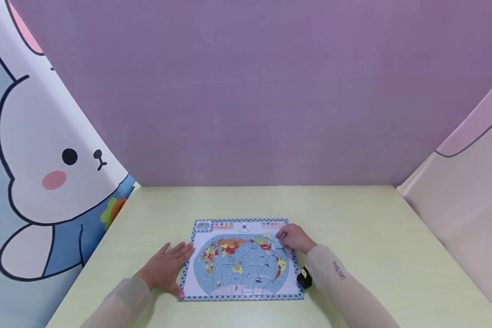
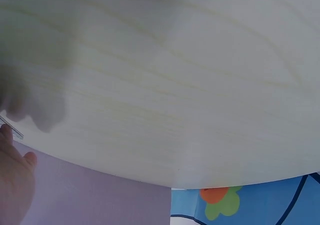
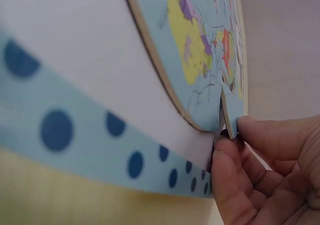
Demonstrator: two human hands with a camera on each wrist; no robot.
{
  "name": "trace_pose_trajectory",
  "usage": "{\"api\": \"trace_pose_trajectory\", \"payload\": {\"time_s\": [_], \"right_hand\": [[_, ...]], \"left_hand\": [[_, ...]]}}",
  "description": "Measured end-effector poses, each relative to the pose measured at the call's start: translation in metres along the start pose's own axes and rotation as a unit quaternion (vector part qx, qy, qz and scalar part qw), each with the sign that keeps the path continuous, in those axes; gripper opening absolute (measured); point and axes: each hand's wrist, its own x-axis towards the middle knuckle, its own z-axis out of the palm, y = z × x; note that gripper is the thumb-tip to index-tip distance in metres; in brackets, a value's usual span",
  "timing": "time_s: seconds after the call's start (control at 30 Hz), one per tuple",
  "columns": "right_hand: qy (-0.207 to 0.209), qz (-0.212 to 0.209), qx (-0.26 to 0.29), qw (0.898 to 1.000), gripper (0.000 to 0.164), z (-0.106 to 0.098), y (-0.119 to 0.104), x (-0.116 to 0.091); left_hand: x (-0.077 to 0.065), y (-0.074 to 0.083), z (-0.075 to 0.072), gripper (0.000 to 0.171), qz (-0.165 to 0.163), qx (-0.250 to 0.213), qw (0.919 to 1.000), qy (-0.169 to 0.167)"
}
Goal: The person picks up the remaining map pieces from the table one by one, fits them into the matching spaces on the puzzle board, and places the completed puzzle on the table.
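Note:
A world-map jigsaw puzzle in a board [image 1: 239,298] with a dotted blue border lies flat on the table. My left hand [image 1: 166,268] rests at the board's left edge, fingers spread and thumb near the lower corner. In the left wrist view, only part of that hand [image 2: 15,185] shows at the left border. At the map's upper right, my right hand [image 1: 296,238] pinches a light blue puzzle piece [image 3: 230,116] between thumb and fingers. The right wrist view shows this piece tilted up out of the map, beside the flat pieces [image 3: 187,50].
Pale wood-grain tabletop [image 1: 373,255] surrounds the board. A small black object [image 1: 304,278] is by the right wrist, over the board's right edge. Behind the table stands a purple wall [image 1: 266,91]; a rabbit-print cloth [image 1: 53,150] hangs at the left.

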Motion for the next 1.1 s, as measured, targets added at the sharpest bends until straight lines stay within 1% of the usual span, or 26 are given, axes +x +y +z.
{"api": "trace_pose_trajectory", "payload": {"time_s": [0.17,0.37,0.6,0.83,1.1], "right_hand": [[-0.006,-0.009,0.002,1.0,0.014,0.0,0.002,0.002],[-0.006,-0.001,-0.001,1.0,0.013,-0.002,-0.001,-0.003],[-0.013,0.003,0.005,1.0,0.013,0.0,-0.002,0.0],[-0.018,-0.005,-0.001,1.0,0.013,0.0,-0.002,0.003],[-0.009,0.006,-0.004,1.0,0.011,0.001,-0.003,0.002]], "left_hand": [[0.0,0.0,-0.003,0.123,0.003,0.002,1.0,0.0],[-0.001,0.0,-0.007,0.122,0.013,0.001,0.9999,-0.002],[-0.004,0.001,-0.008,0.124,0.01,-0.006,0.9999,-0.006],[-0.005,0.003,-0.01,0.124,0.005,-0.01,0.9999,-0.007],[-0.005,0.004,-0.01,0.124,0.014,-0.015,0.9998,-0.006]]}}
